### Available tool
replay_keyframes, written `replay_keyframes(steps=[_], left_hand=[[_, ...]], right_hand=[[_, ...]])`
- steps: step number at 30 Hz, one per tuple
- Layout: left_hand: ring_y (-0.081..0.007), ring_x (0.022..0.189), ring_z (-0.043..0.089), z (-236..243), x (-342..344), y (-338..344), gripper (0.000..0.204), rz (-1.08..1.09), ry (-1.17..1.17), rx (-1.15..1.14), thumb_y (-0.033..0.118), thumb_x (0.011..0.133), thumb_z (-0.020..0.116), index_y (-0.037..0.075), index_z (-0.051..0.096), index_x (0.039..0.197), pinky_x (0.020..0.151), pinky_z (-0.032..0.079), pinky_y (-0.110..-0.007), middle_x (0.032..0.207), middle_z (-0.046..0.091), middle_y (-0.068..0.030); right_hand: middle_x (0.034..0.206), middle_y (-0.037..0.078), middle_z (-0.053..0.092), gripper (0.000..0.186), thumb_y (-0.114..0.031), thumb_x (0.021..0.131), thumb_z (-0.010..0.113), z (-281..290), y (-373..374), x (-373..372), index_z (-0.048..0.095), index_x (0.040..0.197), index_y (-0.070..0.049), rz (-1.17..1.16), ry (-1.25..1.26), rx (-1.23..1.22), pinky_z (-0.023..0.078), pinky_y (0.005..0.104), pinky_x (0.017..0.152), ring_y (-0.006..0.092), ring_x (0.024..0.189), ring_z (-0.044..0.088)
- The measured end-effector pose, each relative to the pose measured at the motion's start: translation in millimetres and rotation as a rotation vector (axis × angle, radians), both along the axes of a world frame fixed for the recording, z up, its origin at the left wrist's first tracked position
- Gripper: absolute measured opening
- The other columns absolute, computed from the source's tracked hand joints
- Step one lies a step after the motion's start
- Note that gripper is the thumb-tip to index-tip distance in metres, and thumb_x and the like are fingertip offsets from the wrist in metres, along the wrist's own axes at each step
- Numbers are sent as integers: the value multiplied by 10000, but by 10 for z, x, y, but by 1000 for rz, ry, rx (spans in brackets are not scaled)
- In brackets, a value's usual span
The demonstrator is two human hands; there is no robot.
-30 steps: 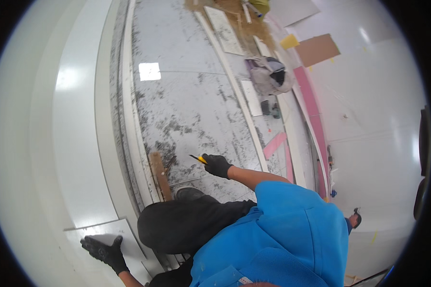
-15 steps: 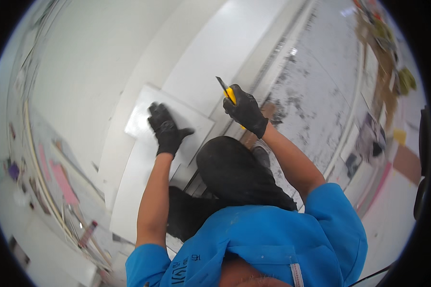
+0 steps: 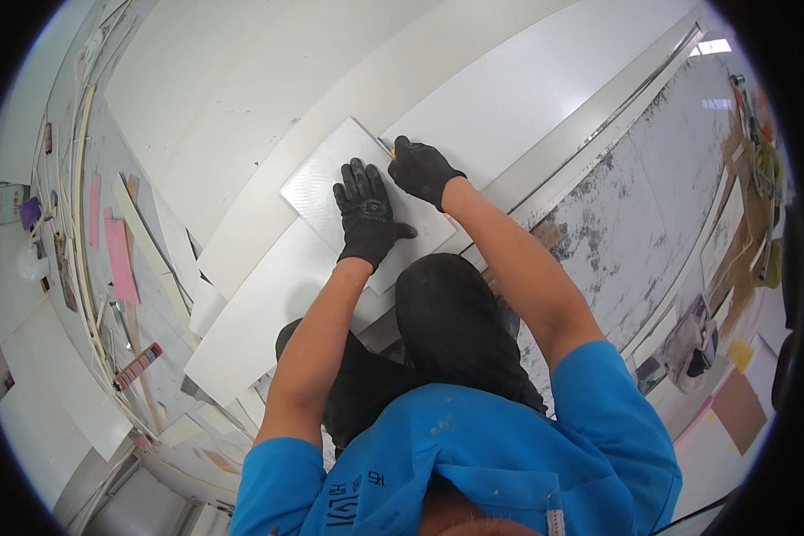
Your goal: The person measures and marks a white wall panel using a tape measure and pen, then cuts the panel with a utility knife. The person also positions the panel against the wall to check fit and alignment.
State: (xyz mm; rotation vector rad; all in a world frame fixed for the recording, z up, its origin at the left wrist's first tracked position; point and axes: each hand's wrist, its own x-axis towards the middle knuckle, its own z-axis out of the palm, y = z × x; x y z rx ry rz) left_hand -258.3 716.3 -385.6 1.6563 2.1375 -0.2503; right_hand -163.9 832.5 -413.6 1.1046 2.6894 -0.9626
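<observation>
My left hand (image 3: 366, 214), in a black glove, lies flat with fingers stretched on a white rectangular panel (image 3: 322, 183). That panel rests across a longer white sheet (image 3: 241, 308). My right hand (image 3: 424, 170), gloved in black too, is closed round a yellow utility knife (image 3: 393, 152), of which only a bit of the handle shows. It is at the panel's far right edge, where the panel meets the white sheet (image 3: 509, 85). The knife's blade is hidden or too small to make out. My knee, in black trousers, is just below the panel.
Large white sheets (image 3: 214, 80) spread out ahead. A grey-stained marble-look slab (image 3: 625, 196) lies to the right, with scraps and a bundled cloth (image 3: 688, 344) beyond it. Pink strips (image 3: 121, 259), narrow offcuts and a tube (image 3: 138, 366) are on the left.
The right hand has brought the knife down to the panel's edge from a raised position. My left hand stays flat on the panel. The whole view has turned and shifted.
</observation>
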Motion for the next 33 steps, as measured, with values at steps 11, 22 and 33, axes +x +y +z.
replay_keyframes(steps=[11,22,33], left_hand=[[-444,1415,65,9,-20,-12,1262,0,-28,43,574,563,805,-85,171,1433,1117,100,-567,1503,103,-312],[-434,1421,47,2,-26,22,1296,-9,1,3,615,564,784,-86,138,1442,1119,100,-567,1510,85,-305],[-415,1423,69,-9,-27,26,1287,-7,21,11,616,560,784,-66,149,1448,1119,126,-562,1520,90,-279]], right_hand=[[858,269,626,238,-83,856,435,82,77,-71,510,982,105,141,-64,3,532,403,732,355,842,652],[763,275,634,160,-79,861,420,47,-285,473,445,944,55,-37,-74,-113,522,472,655,400,728,654],[776,248,632,178,-115,889,440,386,-931,1433,432,966,45,-30,-173,-111,517,465,645,384,725,647]])
